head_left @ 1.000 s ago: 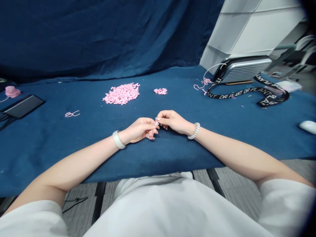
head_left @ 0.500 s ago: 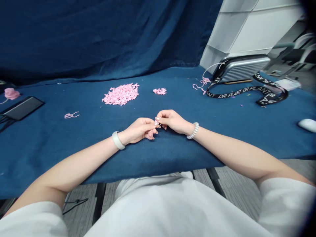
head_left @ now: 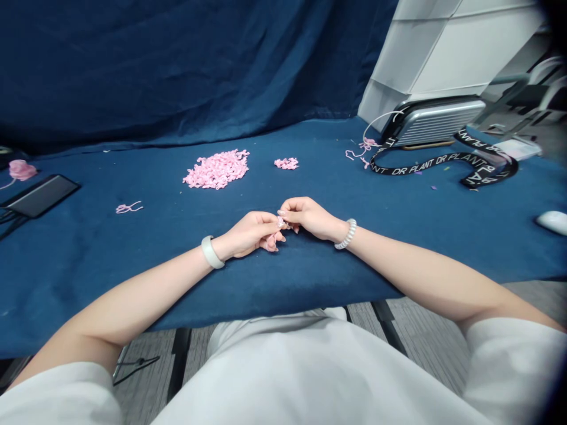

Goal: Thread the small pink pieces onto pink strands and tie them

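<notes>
The left hand (head_left: pixel 257 230) and right hand (head_left: pixel 308 216) clamp fingers on pink yarn (head_left: pixel 280 219) between them; its long axis I can't tell.

Ahead of the left hand (head_left: pixel 256 232) and right hand (head_left: pixel 310 218), I see a large pink pile (head_left: pixel 217 169) and a small pink cluster (head_left: pixel 287 163) — between them, a passable lane of blue cloth (head_left: pixel 262 174). Farther right, a looped black strap (head_left: pixel 410 170) bars the way.

you've got soft, even light on your left hand (head_left: pixel 250 234) and right hand (head_left: pixel 312 219); curtain (head_left: pixel 177 71) dark at upper left. sleeve (head_left: pixel 509 360) at lower right and chairs (head_left: pixel 538 88) at upper right blur, right corners black.
</notes>
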The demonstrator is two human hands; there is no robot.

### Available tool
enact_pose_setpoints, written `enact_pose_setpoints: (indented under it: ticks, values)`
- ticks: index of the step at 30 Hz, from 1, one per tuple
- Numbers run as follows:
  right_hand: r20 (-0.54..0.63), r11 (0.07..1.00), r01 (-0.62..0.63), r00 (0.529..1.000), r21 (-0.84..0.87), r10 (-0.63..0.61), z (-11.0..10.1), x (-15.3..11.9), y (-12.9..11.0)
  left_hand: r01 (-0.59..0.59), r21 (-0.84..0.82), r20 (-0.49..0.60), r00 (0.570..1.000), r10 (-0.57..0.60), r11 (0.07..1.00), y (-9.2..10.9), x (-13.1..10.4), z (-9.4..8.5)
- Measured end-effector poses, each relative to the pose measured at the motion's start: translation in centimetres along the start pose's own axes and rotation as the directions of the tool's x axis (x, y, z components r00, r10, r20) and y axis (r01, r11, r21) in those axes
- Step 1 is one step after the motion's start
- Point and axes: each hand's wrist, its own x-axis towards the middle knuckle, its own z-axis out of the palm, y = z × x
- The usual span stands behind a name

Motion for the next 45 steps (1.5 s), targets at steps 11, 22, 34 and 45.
enact_pose_setpoints:
  ticks: [11, 22, 34, 45]
  values:
    - [-0.003, 0.989, -0.067, 0.998, 0.133, 0.068, -0.3, 0.1, -0.1, -0.025, 0.029, -0.015, 1.0, 0.025, 0.999, -0.2, -0.2, 0.1]
    - [0.161, 0.975, 0.01, 0.987, -0.222, 0.027, -0.8, -0.3, -0.5, -0.028, -0.006, -0.004, 1.0, 0.028, 1.0, -0.2, -0.2, 0.2]
    - [0.172, 0.972, 0.095, 0.983, -0.217, -0.058, -0.9, -0.2, -0.1, -0.007, -0.015, -0.027, 1.0, 0.007, 1.0, 0.0, -0.3, 0.3]
    - [0.103, 0.994, 0.058, 0.994, -0.094, -0.049, -0.7, 0.3, 0.5, -0.001, -0.016, -0.021, 1.0, 0.001, 1.0, -0.1, -0.2, 0.4]
